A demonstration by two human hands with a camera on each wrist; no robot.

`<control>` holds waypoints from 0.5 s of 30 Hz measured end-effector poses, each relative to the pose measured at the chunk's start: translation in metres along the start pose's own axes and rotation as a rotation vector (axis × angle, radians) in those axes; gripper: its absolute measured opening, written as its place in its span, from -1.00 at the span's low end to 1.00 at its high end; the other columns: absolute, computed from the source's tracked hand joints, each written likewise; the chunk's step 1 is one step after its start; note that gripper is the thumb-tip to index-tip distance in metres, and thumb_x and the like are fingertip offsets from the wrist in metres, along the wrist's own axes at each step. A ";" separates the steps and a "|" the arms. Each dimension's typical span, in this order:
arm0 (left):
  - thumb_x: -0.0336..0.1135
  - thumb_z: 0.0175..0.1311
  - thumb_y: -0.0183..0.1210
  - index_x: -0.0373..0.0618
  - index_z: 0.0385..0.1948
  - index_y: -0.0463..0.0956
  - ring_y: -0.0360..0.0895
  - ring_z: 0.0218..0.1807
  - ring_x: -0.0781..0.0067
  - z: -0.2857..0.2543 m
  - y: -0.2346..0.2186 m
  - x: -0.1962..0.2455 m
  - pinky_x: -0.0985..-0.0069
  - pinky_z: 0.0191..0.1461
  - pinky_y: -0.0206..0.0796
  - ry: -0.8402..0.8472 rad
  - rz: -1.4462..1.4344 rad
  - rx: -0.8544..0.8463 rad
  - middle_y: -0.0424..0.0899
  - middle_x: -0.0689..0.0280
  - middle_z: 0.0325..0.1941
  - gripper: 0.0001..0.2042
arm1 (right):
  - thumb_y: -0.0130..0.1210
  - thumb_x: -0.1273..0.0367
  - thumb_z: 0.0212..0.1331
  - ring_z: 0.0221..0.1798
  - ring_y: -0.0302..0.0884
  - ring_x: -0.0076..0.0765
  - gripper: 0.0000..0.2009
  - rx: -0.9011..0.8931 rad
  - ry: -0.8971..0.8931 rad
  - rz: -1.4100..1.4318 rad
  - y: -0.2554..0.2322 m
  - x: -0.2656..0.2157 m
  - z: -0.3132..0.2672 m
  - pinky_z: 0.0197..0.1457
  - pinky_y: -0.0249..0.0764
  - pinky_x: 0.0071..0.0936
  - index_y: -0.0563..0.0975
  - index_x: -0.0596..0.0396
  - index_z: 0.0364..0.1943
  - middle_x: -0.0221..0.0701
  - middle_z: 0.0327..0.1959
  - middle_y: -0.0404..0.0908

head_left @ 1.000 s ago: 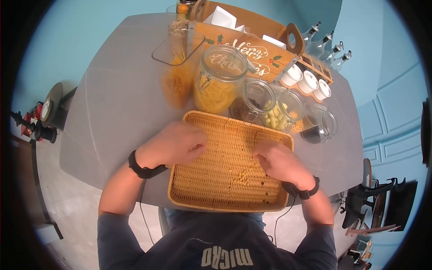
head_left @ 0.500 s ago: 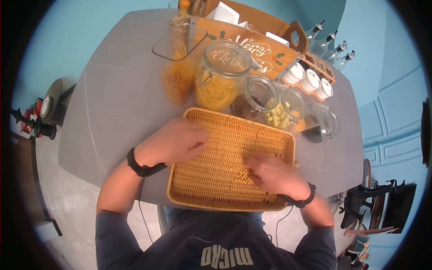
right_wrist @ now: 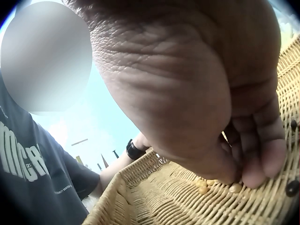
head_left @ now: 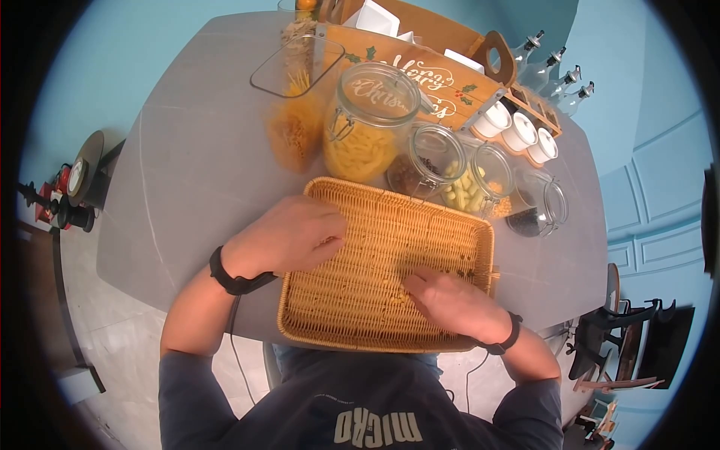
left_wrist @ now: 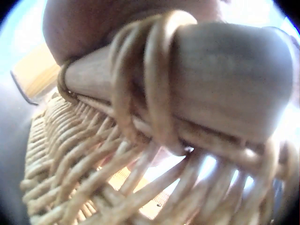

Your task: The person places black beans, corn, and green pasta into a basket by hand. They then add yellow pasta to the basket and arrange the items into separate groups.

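A shallow wicker basket (head_left: 345,326) sits at the near edge of the table. My left hand (head_left: 289,236) grips its left side, where the left wrist view has a wooden handle (left_wrist: 225,75) bound with wicker loops under the hand. Inside the basket, my right hand (head_left: 450,300) reaches down with bent fingers. Its thumb and fingertips pinch at small yellow kernels (right_wrist: 202,188) on the woven bottom, and the hand covers part of that pile. Dark beans (right_wrist: 292,188) lie just beyond the fingertips, towards the basket's right side.
Behind the basket stand a large jar of pasta (head_left: 360,150), smaller glass jars (head_left: 427,165) and a container of spaghetti (head_left: 292,135). Farther back are a wooden crate (head_left: 420,75), white lidded pots (head_left: 521,133) and glass bottles (head_left: 559,79).
My right hand has moved left and down from the basket's right side onto the yellow kernels, uncovering dark beans behind it. The left hand keeps its place on the basket.
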State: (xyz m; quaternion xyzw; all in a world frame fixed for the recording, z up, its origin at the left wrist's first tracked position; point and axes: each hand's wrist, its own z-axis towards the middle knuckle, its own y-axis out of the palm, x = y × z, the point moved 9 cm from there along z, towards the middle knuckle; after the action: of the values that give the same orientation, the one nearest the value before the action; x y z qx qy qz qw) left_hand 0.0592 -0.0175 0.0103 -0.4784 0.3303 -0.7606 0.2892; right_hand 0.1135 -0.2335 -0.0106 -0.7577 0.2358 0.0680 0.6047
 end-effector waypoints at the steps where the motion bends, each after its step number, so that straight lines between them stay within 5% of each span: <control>1: -0.34 0.38 0.37 -0.14 -0.34 0.54 0.62 -0.26 -0.08 0.000 0.000 0.000 0.04 -0.18 0.43 0.000 0.002 -0.001 0.61 0.16 -0.37 -0.82 | 0.26 0.45 0.44 -0.13 0.76 0.19 -0.86 0.006 -0.007 0.004 -0.001 0.001 0.000 -0.10 0.70 0.00 0.58 0.22 -0.08 -0.13 -0.16 0.62; 15: -0.33 0.39 0.36 -0.15 -0.35 0.53 0.61 -0.25 -0.09 -0.001 0.002 -0.002 0.03 -0.15 0.44 -0.017 0.008 -0.001 0.60 0.14 -0.36 -0.82 | 0.26 0.53 0.34 -0.04 0.73 0.14 -0.81 0.055 0.034 0.173 -0.015 0.017 -0.002 0.02 0.68 -0.07 0.68 0.18 0.00 -0.17 -0.11 0.72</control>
State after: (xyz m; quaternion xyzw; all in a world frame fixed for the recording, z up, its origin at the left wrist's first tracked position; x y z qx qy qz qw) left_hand 0.0591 -0.0167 0.0076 -0.4836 0.3302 -0.7551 0.2947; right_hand 0.1347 -0.2382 -0.0038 -0.7185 0.3124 0.1006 0.6132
